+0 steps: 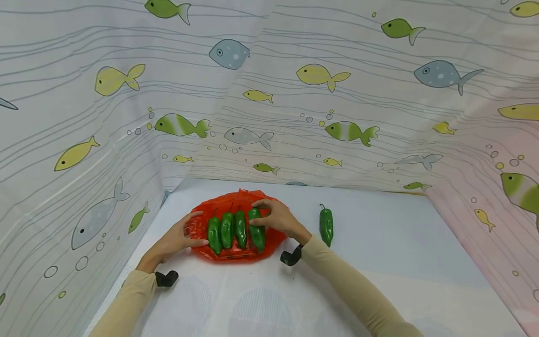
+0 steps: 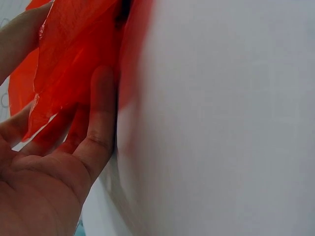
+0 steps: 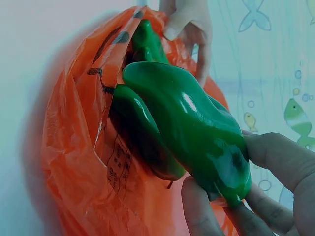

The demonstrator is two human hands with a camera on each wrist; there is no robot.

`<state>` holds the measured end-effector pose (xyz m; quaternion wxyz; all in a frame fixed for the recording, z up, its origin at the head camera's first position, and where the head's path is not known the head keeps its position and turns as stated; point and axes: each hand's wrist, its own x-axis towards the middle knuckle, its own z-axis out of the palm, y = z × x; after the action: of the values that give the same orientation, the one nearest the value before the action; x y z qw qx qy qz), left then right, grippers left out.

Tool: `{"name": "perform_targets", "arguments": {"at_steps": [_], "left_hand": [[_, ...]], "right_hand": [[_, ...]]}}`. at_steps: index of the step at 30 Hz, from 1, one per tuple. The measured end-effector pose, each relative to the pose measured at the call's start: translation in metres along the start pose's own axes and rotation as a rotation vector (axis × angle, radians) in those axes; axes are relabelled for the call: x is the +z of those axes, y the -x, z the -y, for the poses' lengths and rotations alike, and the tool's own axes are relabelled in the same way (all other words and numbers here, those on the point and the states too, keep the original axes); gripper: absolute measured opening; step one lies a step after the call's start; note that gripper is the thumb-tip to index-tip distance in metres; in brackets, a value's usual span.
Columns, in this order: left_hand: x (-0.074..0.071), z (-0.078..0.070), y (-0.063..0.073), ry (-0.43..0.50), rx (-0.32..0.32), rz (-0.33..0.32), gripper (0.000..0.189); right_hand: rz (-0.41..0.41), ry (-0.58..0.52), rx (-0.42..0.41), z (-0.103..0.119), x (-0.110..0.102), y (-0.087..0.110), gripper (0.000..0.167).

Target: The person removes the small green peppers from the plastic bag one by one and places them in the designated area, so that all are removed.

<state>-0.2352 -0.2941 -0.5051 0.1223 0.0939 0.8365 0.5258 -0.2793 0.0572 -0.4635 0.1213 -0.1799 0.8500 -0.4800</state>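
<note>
My right hand [image 1: 275, 216] grips a glossy green pepper [image 1: 258, 236] by its stem end, over the right side of a red plastic bag [image 1: 197, 227]. In the right wrist view this pepper [image 3: 184, 110] slants across the others, with thumb and fingertips around its near end. Several more green peppers [image 1: 227, 230] lie side by side on the bag, stems pointing away. My left hand [image 1: 177, 238] is at the bag's left edge, thumb and fingers spread apart. Its fingers [image 2: 101, 113] stretch along the thin plastic in the left wrist view, their tips showing through it.
Another green pepper [image 1: 326, 225] lies alone on the white table [image 1: 379, 224], right of the bag. Fish-patterned sheeting [image 1: 286, 112] forms walls behind the table and on both sides. A black wrist camera [image 1: 291, 256] sits on the right wrist.
</note>
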Motion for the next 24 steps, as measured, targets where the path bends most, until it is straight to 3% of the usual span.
{"name": "perform_targets", "arguments": {"at_steps": [14,24], "left_hand": [[0.000,0.000,-0.002,-0.011,-0.012,0.008,0.098],[-0.002,-0.003,-0.002,-0.013,-0.006,0.011,0.100]], "right_hand": [[0.028,-0.048,0.008,-0.003,-0.013,0.014,0.059],[-0.015,-0.077,0.017,-0.006,-0.027,0.019,0.057]]}}
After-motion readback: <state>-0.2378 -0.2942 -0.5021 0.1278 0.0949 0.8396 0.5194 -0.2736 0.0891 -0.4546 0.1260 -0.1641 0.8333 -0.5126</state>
